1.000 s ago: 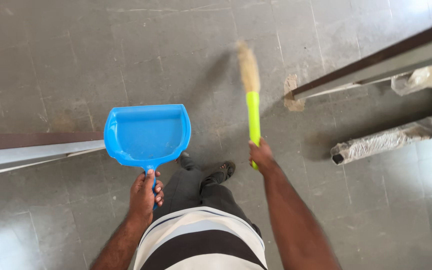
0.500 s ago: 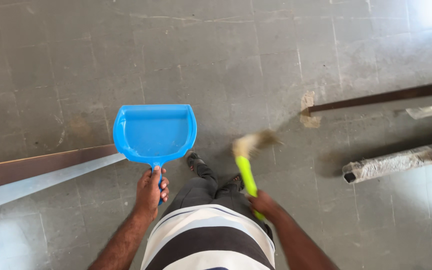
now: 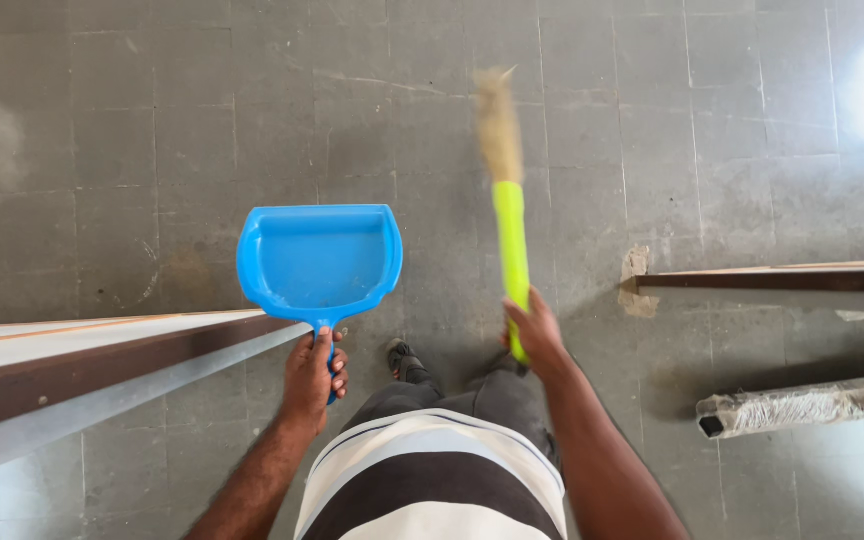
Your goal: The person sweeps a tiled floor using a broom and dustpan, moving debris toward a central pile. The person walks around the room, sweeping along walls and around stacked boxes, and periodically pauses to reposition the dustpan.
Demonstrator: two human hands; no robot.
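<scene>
Now the broom (image 3: pixel 508 190) has swung forward from the right hand (image 3: pixel 535 330).

Grey tiled floor (image 3: pixel 202 120) bears a wrapped roll (image 3: pixel 802 405).

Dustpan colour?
Bright blue. The dustpan, held by its handle in the left hand, shows clearly in the head view.
</scene>
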